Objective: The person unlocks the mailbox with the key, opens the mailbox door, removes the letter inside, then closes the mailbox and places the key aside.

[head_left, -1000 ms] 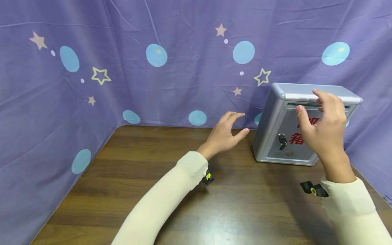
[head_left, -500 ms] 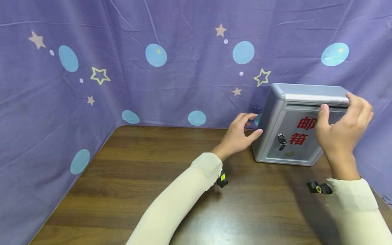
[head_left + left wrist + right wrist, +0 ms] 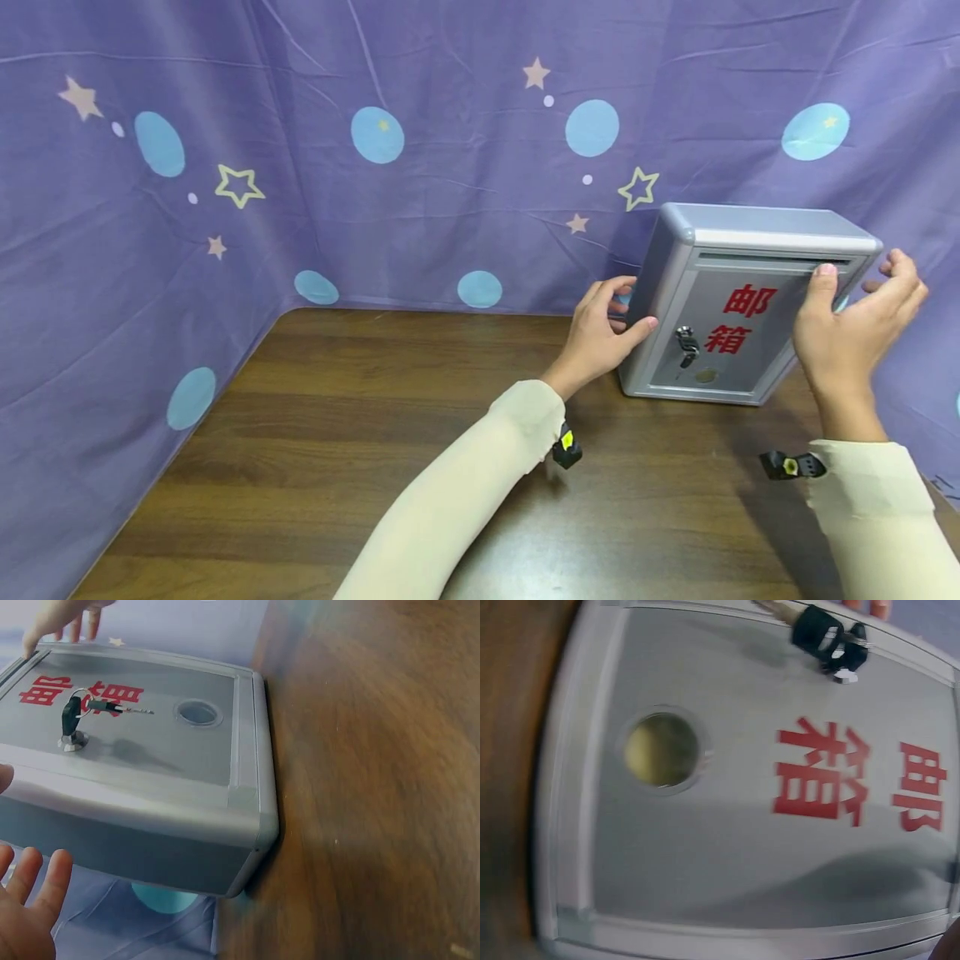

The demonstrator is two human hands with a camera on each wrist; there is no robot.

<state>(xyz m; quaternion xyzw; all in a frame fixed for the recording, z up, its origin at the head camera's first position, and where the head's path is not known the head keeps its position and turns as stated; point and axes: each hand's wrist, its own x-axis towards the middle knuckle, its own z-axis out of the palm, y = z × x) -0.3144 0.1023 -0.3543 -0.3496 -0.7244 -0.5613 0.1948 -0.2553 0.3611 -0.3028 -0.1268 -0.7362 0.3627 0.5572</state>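
A silver metal mailbox [image 3: 720, 317] stands upright at the right of the table, with red characters on its front door and a slot near the top. Keys [image 3: 687, 346] hang from its lock. My left hand [image 3: 596, 337] is at the mailbox's left side, thumb by the front edge; in the left wrist view its fingers [image 3: 52, 889] look apart from the side wall. At the other side, my right hand [image 3: 855, 333] has its thumb in front of the upper right edge and its fingers beyond the side. Whether either thumb touches cannot be told.
The brown wooden table [image 3: 360, 433] spreads out to the left and front. Behind and to the left hangs a purple cloth [image 3: 450, 208] with stars and blue ovals, close behind the mailbox. A round window [image 3: 661, 750] sits low in the door.
My left hand has moved right, up to the mailbox's left side. My right hand has moved from in front of the door to its right edge. The mailbox has stayed in place.
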